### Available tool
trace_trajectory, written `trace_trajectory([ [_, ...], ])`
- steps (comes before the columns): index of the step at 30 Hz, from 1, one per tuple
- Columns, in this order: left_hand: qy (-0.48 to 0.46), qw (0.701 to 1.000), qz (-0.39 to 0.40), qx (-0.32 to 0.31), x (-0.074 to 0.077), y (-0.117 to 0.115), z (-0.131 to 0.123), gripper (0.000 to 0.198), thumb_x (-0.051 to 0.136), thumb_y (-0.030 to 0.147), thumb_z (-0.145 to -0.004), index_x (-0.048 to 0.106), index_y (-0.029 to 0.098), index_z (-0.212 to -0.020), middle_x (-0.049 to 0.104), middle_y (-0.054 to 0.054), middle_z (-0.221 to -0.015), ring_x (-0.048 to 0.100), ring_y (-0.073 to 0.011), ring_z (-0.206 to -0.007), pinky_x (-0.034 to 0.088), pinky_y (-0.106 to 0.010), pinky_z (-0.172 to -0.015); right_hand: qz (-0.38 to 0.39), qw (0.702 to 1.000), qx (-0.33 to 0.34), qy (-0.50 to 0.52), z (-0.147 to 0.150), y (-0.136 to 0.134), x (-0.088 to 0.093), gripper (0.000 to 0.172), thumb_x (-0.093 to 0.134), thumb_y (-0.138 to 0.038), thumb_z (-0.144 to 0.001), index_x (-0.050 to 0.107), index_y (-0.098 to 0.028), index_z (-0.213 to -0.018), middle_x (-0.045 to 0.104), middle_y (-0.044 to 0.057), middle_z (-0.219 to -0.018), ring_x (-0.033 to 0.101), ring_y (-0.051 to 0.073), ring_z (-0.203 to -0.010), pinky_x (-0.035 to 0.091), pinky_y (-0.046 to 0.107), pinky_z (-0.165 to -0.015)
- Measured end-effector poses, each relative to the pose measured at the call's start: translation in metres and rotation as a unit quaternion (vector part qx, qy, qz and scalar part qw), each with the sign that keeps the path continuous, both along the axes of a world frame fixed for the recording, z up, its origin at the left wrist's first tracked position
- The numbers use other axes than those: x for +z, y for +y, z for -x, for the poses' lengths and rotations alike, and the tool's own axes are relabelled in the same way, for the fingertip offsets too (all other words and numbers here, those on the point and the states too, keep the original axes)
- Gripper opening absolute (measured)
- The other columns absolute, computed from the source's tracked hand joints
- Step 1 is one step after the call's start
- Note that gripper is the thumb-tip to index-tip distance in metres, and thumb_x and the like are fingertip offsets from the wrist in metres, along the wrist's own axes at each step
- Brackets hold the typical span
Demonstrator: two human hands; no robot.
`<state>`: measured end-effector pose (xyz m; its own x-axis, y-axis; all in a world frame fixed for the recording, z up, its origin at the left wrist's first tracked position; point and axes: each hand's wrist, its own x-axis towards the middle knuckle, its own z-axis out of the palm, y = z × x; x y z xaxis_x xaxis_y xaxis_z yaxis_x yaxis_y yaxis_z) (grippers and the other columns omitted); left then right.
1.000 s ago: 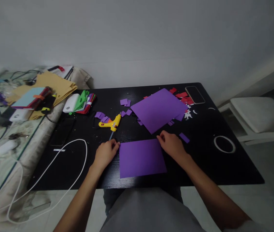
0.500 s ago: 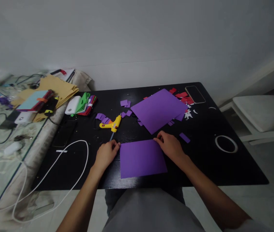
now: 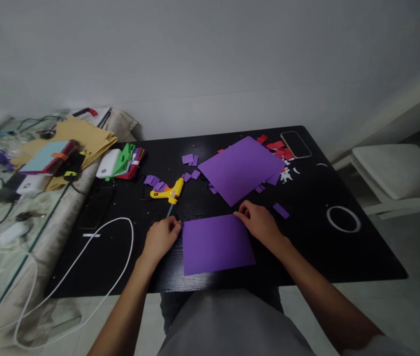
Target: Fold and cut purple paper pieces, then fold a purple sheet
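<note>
A purple sheet point(image 3: 217, 244) lies flat near the front edge of the black table. My left hand point(image 3: 162, 238) has its fingers closed at the sheet's upper left corner. At the upper right corner, my right hand point(image 3: 257, 222) pinches the paper's edge. Just beyond my left hand rests a yellow glue gun point(image 3: 168, 192) with a glue stick poking out toward me. A larger purple sheet point(image 3: 241, 170) lies turned at an angle behind, over smaller purple pieces. One purple strip point(image 3: 281, 210) sits to the right of my right hand.
Red scraps point(image 3: 276, 146), white scraps point(image 3: 286, 174) and a phone point(image 3: 296, 144) are at the back right, a white ring point(image 3: 343, 219) at the right. A white cable point(image 3: 132, 237) loops at the left, near bundled coloured paper point(image 3: 126, 160). A white stool point(image 3: 398, 170) stands beyond.
The whole view has shifted slightly, with objects appearing a little further left. Both hands stay at the same corners of the sheet.
</note>
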<state>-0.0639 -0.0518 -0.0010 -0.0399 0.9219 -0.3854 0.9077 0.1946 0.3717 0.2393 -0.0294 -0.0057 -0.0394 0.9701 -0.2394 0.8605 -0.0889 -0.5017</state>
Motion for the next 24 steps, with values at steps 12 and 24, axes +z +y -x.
trace_trajectory([
  [12,0.011,1.000,-0.013,0.004,0.000,-0.001,-0.002,0.032,0.048,0.042,-0.100,0.059,0.024,-0.076,0.070,-0.002,-0.070,0.068,-0.0234,-0.074,0.037,-0.029,-0.068,0.005,1.000,0.009,-0.002,0.001,0.001,0.002,0.009,0.066,-0.032,-0.097,0.067,-0.022,-0.096,0.074,0.002,-0.083,0.069,0.020,-0.076,0.039,0.029,-0.063],
  [24,-0.057,0.997,-0.046,0.001,0.000,-0.010,0.001,0.032,0.051,0.043,-0.100,0.057,0.023,-0.075,0.063,0.000,-0.063,0.062,-0.0196,-0.064,0.037,-0.029,-0.065,0.002,0.991,0.031,0.127,-0.009,-0.005,0.008,0.011,0.065,-0.032,-0.096,0.069,-0.021,-0.096,0.074,0.002,-0.085,0.068,0.019,-0.078,0.048,0.030,-0.071],
])
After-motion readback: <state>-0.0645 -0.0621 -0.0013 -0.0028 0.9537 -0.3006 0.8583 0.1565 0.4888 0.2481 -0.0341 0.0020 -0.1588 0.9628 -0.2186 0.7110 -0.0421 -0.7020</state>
